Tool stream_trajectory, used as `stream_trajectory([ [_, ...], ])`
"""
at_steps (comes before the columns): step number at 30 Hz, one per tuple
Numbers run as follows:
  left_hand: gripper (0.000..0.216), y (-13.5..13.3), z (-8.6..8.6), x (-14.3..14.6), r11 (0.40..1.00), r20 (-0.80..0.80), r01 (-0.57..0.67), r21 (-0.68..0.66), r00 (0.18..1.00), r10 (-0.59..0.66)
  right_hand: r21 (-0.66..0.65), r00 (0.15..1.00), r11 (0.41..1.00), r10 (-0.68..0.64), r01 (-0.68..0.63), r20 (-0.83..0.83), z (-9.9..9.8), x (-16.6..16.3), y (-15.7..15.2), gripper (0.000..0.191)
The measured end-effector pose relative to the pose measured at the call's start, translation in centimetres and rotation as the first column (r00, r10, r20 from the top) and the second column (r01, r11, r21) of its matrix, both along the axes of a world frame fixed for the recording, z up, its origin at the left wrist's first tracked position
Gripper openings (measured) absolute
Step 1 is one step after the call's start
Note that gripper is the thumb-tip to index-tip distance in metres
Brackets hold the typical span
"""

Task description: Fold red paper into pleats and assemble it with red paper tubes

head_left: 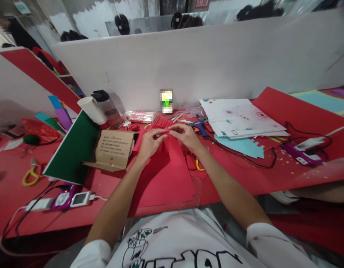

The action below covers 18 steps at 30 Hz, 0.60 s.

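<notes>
Both hands are meeting over the middle of the red tabletop (pixel 272 171), and I am watching them through the head camera. The left hand (pixel 150 143) is curling its fingers and pinching the far edge of a large red paper sheet (pixel 166 175) between thumb and fingertips. The right hand (pixel 185 136) is pinching the same edge just beside it, fingers bent and close together. The sheet is lying flat in front of the person, its near edge reaching the table's near rim, and its far end is gathering into narrow pleats (pixel 162 123) beyond the fingertips. A printed brown cardboard box (pixel 114 149) is resting just left of the sheet, with a dark green board (pixel 73 152) leaning further left. A white paper cup (pixel 92 110) and a clear bottle with a black lid (pixel 107 108) are standing far left of the hands. Yellow-handled scissors (pixel 198 165) are peeking out under the right forearm. A stack of white paper sheets (pixel 239 117) is lying to the far right, against the white partition (pixel 202 63).
</notes>
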<state>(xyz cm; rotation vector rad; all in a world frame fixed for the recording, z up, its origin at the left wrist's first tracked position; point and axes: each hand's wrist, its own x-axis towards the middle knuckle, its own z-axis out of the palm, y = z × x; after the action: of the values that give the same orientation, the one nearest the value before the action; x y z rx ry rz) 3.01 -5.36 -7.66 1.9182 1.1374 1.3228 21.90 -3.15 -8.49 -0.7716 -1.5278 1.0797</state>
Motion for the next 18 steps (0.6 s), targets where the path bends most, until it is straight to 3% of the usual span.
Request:
stream_trajectory([
  [4,0.026,0.04,-0.05,-0.07,1.000,0.002,-0.004,-0.023,1.000,0.004,0.037,0.999,0.999,-0.019,0.018,0.031,0.08,0.10,-0.07,0.034],
  [10,0.026,-0.12,-0.16,0.17,0.996,-0.069,-0.026,0.087,0.997,0.033,0.104,0.993,0.991,-0.093,0.085,0.071,0.34,0.02,-0.25,0.030],
  [18,0.020,-0.07,-0.36,0.16,0.997,-0.070,-0.037,0.068,0.997,0.042,0.266,0.966,0.959,-0.160,0.102,0.205,0.80,0.19,-0.67,0.021],
])
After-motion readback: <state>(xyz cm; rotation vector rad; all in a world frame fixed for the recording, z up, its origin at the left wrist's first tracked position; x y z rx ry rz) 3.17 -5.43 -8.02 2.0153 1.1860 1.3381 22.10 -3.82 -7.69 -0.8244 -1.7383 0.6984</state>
